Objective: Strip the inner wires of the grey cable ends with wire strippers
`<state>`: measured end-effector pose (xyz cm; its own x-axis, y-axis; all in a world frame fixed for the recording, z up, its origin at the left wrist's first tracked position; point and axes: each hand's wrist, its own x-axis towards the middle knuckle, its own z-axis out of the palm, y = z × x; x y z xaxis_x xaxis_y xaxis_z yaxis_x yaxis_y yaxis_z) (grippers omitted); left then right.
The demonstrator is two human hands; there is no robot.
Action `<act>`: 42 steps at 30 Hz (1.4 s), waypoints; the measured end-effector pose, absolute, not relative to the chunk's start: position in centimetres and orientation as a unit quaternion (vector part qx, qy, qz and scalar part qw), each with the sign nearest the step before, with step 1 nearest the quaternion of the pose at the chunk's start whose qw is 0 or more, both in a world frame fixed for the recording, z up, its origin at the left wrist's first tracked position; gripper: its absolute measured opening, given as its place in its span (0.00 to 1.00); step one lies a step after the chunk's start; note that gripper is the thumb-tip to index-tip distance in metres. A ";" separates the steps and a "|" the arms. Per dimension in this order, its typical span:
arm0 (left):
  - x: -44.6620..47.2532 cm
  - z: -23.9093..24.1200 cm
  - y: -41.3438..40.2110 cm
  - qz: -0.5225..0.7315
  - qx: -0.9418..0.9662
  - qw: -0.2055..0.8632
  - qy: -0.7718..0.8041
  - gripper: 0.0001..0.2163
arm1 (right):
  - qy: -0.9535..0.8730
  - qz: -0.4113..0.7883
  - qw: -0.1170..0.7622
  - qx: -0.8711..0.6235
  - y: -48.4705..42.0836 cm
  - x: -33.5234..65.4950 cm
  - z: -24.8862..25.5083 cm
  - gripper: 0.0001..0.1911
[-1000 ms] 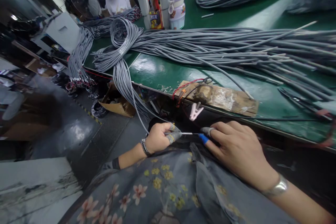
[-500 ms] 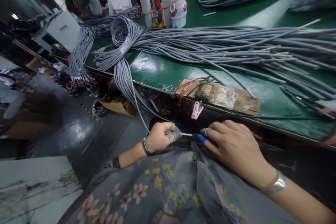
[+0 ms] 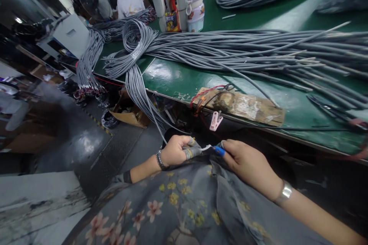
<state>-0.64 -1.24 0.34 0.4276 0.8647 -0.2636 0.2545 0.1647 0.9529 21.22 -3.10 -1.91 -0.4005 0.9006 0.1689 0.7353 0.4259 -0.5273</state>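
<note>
A grey cable (image 3: pixel 160 131) runs down from the hanging bundle into my left hand (image 3: pixel 177 151). Thumb and finger of that hand, in grey finger covers with yellow marks, pinch it. Its thin white end (image 3: pixel 206 147) sticks out to the right, slightly bent. My right hand (image 3: pixel 248 162) is closed at the tip of this white end, with a blue cover on the thumb and a grey one on a finger. What exactly lies between the right fingertips is too small to make out clearly. Both hands are in front of the floral apron, below the table edge.
Many grey cables (image 3: pixel 201 46) lie along the green table (image 3: pixel 163 72). At its front edge are a wooden board (image 3: pixel 261 111), a pink clip (image 3: pixel 215 121) and dark-bladed cutters (image 3: pixel 327 108). A bottle (image 3: pixel 196 11) stands behind. Another person (image 3: pixel 130 0) is at the far left.
My right hand has turned and its fingers have closed at the white end, with the wrist shifting left. The white end, straight before, is now bent. My left hand has barely moved.
</note>
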 end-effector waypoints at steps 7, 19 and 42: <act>-0.2 -0.2 -1.3 0.259 0.652 0.540 0.465 0.18 | -0.818 0.357 0.145 -0.428 -2.6 21.5 0.2 0.19; -0.1 -0.5 -0.9 0.317 0.598 0.537 0.503 0.20 | -0.731 0.321 0.309 -0.517 -2.2 22.0 -0.6 0.22; -0.2 -0.6 -0.9 0.290 0.609 0.523 0.521 0.18 | -0.871 -0.072 0.192 -0.446 -2.7 22.2 0.4 0.17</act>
<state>-0.24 -0.95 -0.59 0.2894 0.9379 -0.1915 0.3310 0.0897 0.9394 22.17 -2.66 0.42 -0.5288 0.7489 0.3994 0.8043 0.5924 -0.0461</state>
